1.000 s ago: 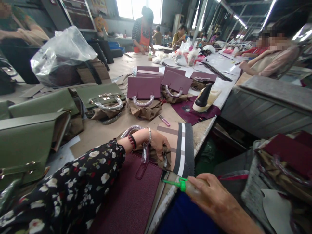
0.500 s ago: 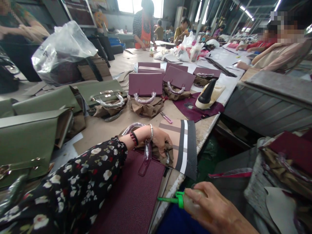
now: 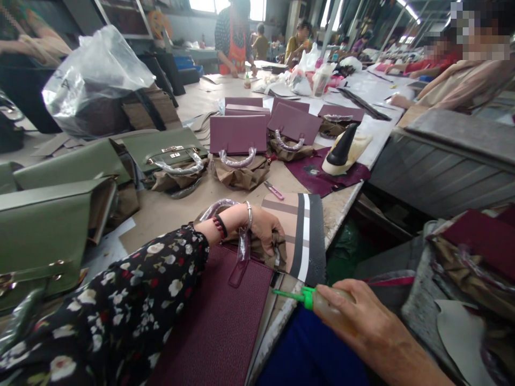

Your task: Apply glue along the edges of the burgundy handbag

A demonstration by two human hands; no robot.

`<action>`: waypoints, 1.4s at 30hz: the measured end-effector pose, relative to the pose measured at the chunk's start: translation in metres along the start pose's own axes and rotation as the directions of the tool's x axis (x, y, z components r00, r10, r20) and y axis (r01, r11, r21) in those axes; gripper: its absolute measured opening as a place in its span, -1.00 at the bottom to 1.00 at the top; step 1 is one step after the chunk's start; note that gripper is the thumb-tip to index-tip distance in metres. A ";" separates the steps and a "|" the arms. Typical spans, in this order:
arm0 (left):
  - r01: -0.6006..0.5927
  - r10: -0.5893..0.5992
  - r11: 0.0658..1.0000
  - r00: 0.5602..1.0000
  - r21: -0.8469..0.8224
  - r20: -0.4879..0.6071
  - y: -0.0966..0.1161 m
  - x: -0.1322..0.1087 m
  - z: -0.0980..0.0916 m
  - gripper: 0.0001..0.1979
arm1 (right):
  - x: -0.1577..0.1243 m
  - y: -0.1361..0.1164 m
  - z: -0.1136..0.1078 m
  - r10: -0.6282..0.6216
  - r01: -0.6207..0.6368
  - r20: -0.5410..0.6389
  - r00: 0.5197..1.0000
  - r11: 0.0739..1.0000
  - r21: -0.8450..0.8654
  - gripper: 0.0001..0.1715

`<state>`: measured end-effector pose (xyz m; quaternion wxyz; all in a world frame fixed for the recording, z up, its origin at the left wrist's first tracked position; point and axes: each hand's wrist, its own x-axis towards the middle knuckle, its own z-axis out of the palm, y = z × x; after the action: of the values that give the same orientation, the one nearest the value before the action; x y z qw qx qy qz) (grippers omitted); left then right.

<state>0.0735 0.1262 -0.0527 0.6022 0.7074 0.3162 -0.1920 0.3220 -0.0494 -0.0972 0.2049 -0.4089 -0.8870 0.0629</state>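
Note:
My right hand is wrapped round a squeeze bottle of amber liquid with a green nozzle. The nozzle's tip is at the side edge of a burgundy handbag lying at the table's front edge; whether it touches cannot be made out. My left hand is closed on the bag's bunched brown lining, its fingertips partly hidden in the folds. The bag's plastic-wrapped handle passes under my left wrist. Just beyond lies a striped beige-and-grey panel.
Pink thread snips lie beyond the panel. A black cone-shaped tool stands on a burgundy scrap. Mauve bags and green bags stand behind and left. Co-workers sit and stand around the table; a bag pile is at right.
My right hand has moved the bottle up and farther away, bringing the nozzle to the upper part of the bag's side edge. My left hand keeps its place on the lining.

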 end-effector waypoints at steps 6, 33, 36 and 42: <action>0.007 -0.007 1.000 1.000 -0.007 0.000 0.003 -0.001 0.001 -0.88 | 0.000 -0.008 -0.001 -0.025 0.024 0.023 0.999 0.999 0.043 -0.70; -0.011 0.011 1.000 1.000 0.008 -0.026 -0.002 0.000 0.001 -0.78 | 0.000 -0.011 -0.002 -0.016 0.015 -0.003 1.000 1.000 -0.019 -0.67; -0.013 0.013 1.000 1.000 -0.003 -0.019 -0.003 0.001 0.001 -0.77 | 0.003 0.000 -0.004 0.024 -0.027 -0.032 0.999 0.994 -0.104 -0.67; -0.015 0.015 0.999 1.000 -0.049 0.017 -0.002 0.003 0.003 -0.77 | 0.005 -0.005 -0.005 -0.010 0.004 -0.049 0.999 0.992 -0.126 -0.68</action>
<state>0.0750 0.1244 -0.0569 0.6234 0.6932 0.3103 -0.1858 0.3179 -0.0491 -0.0896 0.2008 -0.4193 -0.8853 -0.0040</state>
